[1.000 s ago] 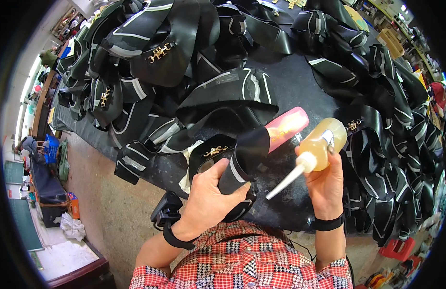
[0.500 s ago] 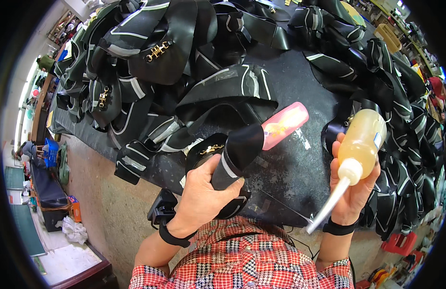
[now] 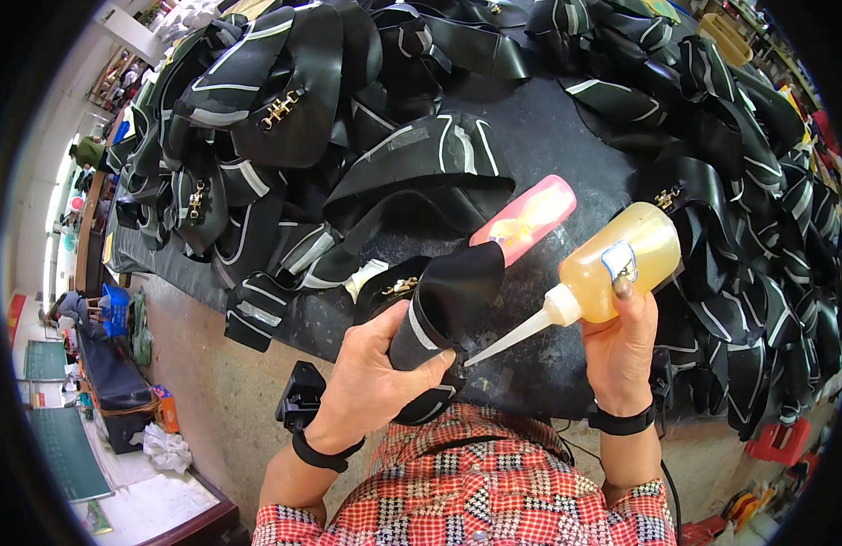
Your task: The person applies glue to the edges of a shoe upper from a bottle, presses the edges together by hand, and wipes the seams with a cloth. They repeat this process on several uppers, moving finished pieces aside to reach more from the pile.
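Note:
My left hand [image 3: 375, 378] grips a black leather shoe upper [image 3: 462, 296], curled into a loop with a pale strip along its edge. My right hand [image 3: 621, 355] is wrapped round a translucent squeeze bottle [image 3: 653, 241] of yellowish liquid, tilted down to the left. The tip of its long white nozzle [image 3: 512, 337] is close to the upper's edge, beside my left thumb; whether it touches, I cannot tell. Just beyond the upper lies a pink, rounded plastic object [image 3: 539, 214] with a yellow print, its near end hidden.
Black uppers with pale strips and gold buckles are heaped on the dark table [image 3: 566, 136], at the left [image 3: 257, 100] and right [image 3: 712, 182]. A blue basket [image 3: 116, 309] stands at far left. A red container [image 3: 778, 441] sits low at right.
My right hand has brought the bottle left and turned it, so its nozzle swung from pointing toward me to the upper's edge. My left hand keeps its hold on the upper.

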Demonstrator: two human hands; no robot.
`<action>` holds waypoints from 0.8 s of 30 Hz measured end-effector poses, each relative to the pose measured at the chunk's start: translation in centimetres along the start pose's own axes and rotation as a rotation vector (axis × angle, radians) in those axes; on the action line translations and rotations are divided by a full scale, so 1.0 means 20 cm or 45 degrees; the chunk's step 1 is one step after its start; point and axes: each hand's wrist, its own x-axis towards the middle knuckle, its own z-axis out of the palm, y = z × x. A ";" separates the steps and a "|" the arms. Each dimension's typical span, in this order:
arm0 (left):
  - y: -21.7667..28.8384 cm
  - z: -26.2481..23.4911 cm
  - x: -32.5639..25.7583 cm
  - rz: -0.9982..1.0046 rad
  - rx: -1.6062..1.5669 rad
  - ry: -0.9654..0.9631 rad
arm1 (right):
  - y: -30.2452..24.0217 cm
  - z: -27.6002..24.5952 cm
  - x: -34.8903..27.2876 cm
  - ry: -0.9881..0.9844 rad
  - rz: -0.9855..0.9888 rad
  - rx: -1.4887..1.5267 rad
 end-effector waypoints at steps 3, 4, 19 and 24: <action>-0.02 -0.02 -0.01 0.010 0.097 -0.021 | 0.02 0.00 -0.01 0.016 0.022 0.009; -0.02 -0.03 -0.02 -0.002 0.156 -0.051 | 0.03 0.00 -0.02 0.031 0.043 0.026; -0.16 -0.20 -0.06 -0.009 -0.329 0.152 | 0.12 -0.07 -0.06 -0.056 0.647 0.831; -0.24 -0.22 -0.04 0.242 -1.149 -0.033 | 0.17 -0.05 -0.05 -0.132 0.764 1.064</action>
